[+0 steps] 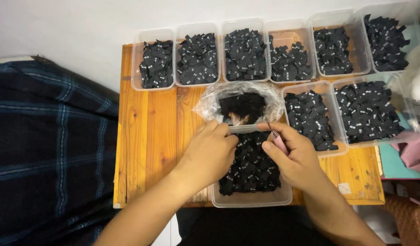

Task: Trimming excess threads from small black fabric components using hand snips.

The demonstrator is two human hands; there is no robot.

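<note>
My left hand (211,152) and my right hand (292,155) hover over a clear plastic tub (251,199) full of small black fabric labels (253,168) at the table's near edge. My right hand grips a thin pink tool (277,139) with a metal tip pointing up and left. My left hand's fingertips pinch at a small label by the tub's far rim; whether it is held is hard to tell. Just beyond the hands lies an open clear plastic bag (210,102) with more black labels (241,107) in it.
A wooden table (146,132) carries several more clear tubs of black labels, a row along the back (198,27) and two at the right (310,89). A dark plaid cloth (46,146) lies left. Pink and teal items (414,150) sit at the right edge.
</note>
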